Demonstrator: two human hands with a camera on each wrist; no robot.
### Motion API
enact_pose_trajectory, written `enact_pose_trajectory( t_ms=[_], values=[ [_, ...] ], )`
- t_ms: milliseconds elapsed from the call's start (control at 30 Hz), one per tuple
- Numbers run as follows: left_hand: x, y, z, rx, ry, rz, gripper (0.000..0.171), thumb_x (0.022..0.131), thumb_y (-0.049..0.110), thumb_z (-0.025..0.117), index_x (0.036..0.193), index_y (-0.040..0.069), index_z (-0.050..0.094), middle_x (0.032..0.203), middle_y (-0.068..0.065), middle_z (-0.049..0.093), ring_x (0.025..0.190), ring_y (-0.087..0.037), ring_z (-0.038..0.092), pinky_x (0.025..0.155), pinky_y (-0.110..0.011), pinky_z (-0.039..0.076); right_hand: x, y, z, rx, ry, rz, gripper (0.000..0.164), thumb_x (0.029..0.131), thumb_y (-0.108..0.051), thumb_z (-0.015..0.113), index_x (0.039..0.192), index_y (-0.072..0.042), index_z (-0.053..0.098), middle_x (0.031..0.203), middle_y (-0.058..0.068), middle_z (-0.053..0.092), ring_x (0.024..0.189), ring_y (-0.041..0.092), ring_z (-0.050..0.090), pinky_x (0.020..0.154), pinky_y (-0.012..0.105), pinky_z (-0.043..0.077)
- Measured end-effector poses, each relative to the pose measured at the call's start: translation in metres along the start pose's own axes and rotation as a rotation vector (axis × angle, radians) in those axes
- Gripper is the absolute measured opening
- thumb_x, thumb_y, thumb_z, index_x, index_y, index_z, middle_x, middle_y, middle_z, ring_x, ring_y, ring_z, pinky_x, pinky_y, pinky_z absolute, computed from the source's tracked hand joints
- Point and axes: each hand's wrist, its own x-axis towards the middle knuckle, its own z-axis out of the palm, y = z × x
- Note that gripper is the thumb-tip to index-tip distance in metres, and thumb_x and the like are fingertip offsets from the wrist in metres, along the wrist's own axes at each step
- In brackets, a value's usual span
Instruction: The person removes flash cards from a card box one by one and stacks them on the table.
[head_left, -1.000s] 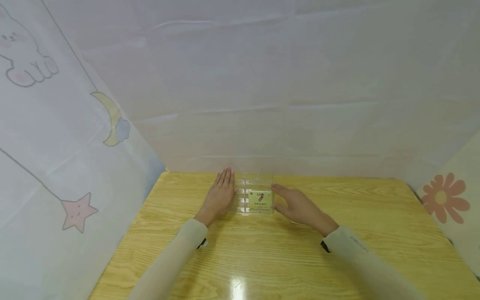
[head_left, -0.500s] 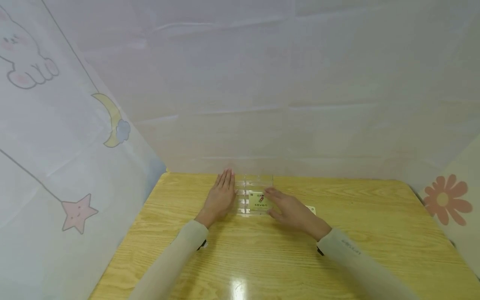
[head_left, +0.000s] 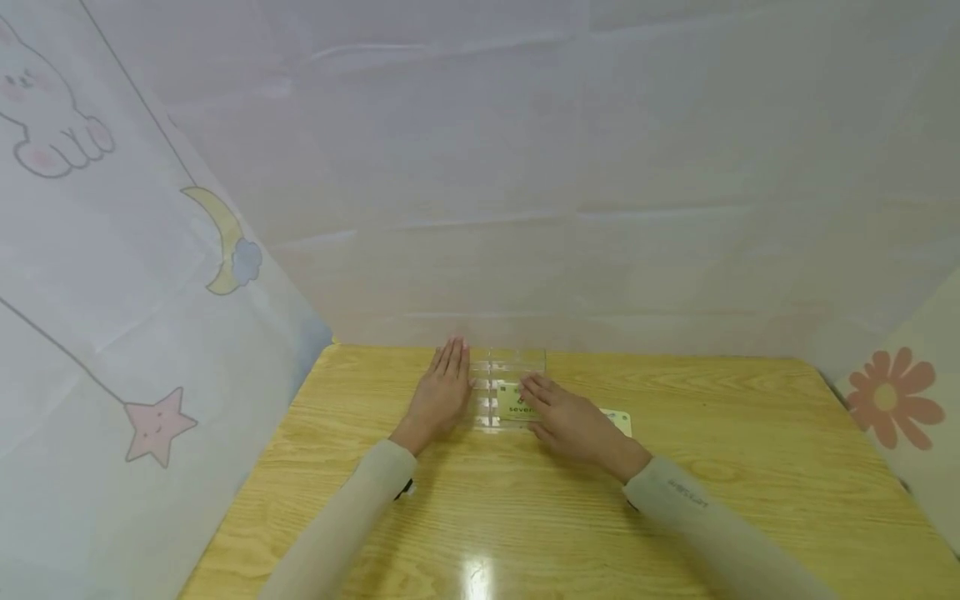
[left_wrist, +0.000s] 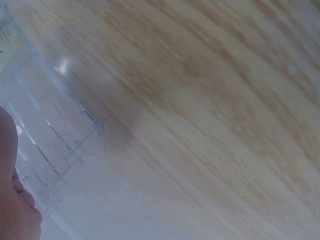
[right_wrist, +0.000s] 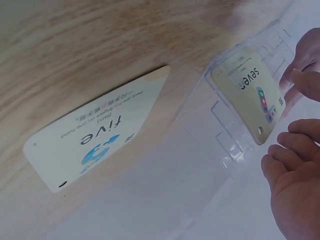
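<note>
A clear plastic rack [head_left: 517,358] with several slots stands near the table's far edge. In its right half sits a pale yellow flash card reading "seven" [right_wrist: 250,92], leaning in the rack. My left hand [head_left: 442,390] lies along the rack's left side, fingers straight and together. At the right part of the card is my right hand [head_left: 577,423], its fingers loosely bent and partly covering the card in the head view. In the right wrist view, those fingertips [right_wrist: 272,167] are close by the card's holed end. Neither hand grips anything.
Another flash card, reading "five" [right_wrist: 102,127], lies flat on the wooden table [head_left: 480,500] to the right of the rack. In the head view my right hand hides part of it. A pale cloth wall [head_left: 570,167] rises behind the table.
My right hand has moved left from the rack's right edge and now overlaps the "seven" card. The "five" card shows from behind that hand. My left hand has stayed put.
</note>
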Motion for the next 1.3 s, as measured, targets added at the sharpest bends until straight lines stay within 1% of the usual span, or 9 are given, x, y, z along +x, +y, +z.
enact_pose_trajectory(
  t_ms=[100, 233, 367, 533, 800, 967, 1033, 1200, 1300],
  values=[
    [-0.002, -0.001, 0.001, -0.006, -0.003, -0.004, 0.066, 0.116, 0.035, 0.035, 0.164, -0.008, 0.022, 0.174, -0.028, 0.019, 0.164, -0.039, 0.019, 0.135, -0.051, 0.023, 0.001, 0.000, 0.006, -0.035, 0.013, -0.011, 0.064, 0.103, -0.028, 0.069, 0.155, 0.001, 0.048, 0.163, 0.020, 0.046, 0.153, 0.036, 0.045, 0.119, 0.049, 0.048],
    [-0.006, -0.001, 0.004, -0.014, 0.001, -0.007, 0.066, 0.115, 0.034, 0.037, 0.164, -0.008, 0.022, 0.173, -0.027, 0.019, 0.164, -0.039, 0.020, 0.135, -0.051, 0.023, -0.001, -0.004, 0.013, -0.065, 0.021, -0.020, 0.063, 0.103, -0.027, 0.069, 0.156, -0.001, 0.048, 0.164, 0.018, 0.046, 0.153, 0.035, 0.045, 0.119, 0.047, 0.049],
    [-0.012, 0.001, 0.008, -0.011, -0.005, -0.001, 0.067, 0.115, 0.034, 0.038, 0.164, -0.009, 0.021, 0.173, -0.028, 0.019, 0.163, -0.039, 0.021, 0.134, -0.050, 0.023, -0.003, -0.009, 0.016, -0.097, 0.005, -0.030, 0.062, 0.103, -0.027, 0.068, 0.156, 0.000, 0.048, 0.164, 0.019, 0.046, 0.153, 0.035, 0.045, 0.119, 0.047, 0.048],
    [-0.015, 0.003, 0.009, -0.014, -0.021, -0.007, 0.067, 0.115, 0.034, 0.037, 0.164, -0.008, 0.019, 0.174, -0.027, 0.017, 0.164, -0.039, 0.020, 0.135, -0.050, 0.022, -0.005, -0.012, 0.021, -0.143, -0.019, -0.015, 0.063, 0.104, -0.028, 0.068, 0.157, -0.001, 0.047, 0.164, 0.017, 0.046, 0.154, 0.032, 0.044, 0.121, 0.045, 0.046],
    [-0.011, 0.007, 0.008, -0.037, -0.022, -0.012, 0.066, 0.115, 0.033, 0.038, 0.164, -0.008, 0.020, 0.174, -0.027, 0.017, 0.165, -0.038, 0.017, 0.136, -0.049, 0.017, -0.008, -0.010, 0.020, -0.148, -0.047, 0.007, 0.062, 0.104, -0.026, 0.066, 0.155, 0.002, 0.047, 0.164, 0.021, 0.045, 0.155, 0.035, 0.043, 0.125, 0.048, 0.041],
    [-0.007, 0.006, 0.004, -0.040, -0.008, -0.012, 0.066, 0.115, 0.031, 0.040, 0.164, -0.009, 0.021, 0.173, -0.028, 0.021, 0.164, -0.039, 0.019, 0.136, -0.050, 0.019, -0.005, -0.006, 0.021, -0.183, -0.007, -0.013, 0.060, 0.103, -0.025, 0.067, 0.153, 0.003, 0.050, 0.163, 0.021, 0.047, 0.153, 0.036, 0.046, 0.123, 0.048, 0.044],
    [-0.004, 0.004, 0.003, -0.033, 0.004, -0.010, 0.065, 0.115, 0.031, 0.041, 0.163, -0.009, 0.022, 0.172, -0.028, 0.023, 0.163, -0.040, 0.022, 0.135, -0.050, 0.021, -0.003, -0.005, 0.020, -0.192, -0.004, -0.010, 0.060, 0.103, -0.025, 0.067, 0.153, 0.004, 0.050, 0.163, 0.021, 0.046, 0.153, 0.036, 0.046, 0.123, 0.047, 0.044],
    [0.000, 0.001, 0.000, -0.039, -0.003, -0.013, 0.066, 0.115, 0.031, 0.040, 0.163, -0.009, 0.021, 0.173, -0.028, 0.021, 0.164, -0.040, 0.021, 0.135, -0.050, 0.021, 0.001, -0.004, 0.017, -0.167, -0.028, 0.013, 0.060, 0.105, -0.025, 0.065, 0.155, 0.003, 0.047, 0.166, 0.020, 0.042, 0.155, 0.035, 0.042, 0.124, 0.047, 0.043],
    [0.000, 0.000, 0.000, -0.049, -0.005, -0.017, 0.066, 0.115, 0.031, 0.041, 0.164, -0.009, 0.020, 0.173, -0.028, 0.020, 0.164, -0.040, 0.020, 0.135, -0.051, 0.020, 0.002, -0.004, 0.017, -0.142, -0.018, 0.015, 0.060, 0.105, -0.024, 0.065, 0.155, 0.003, 0.048, 0.165, 0.021, 0.043, 0.155, 0.035, 0.043, 0.123, 0.048, 0.044]
  ],
)
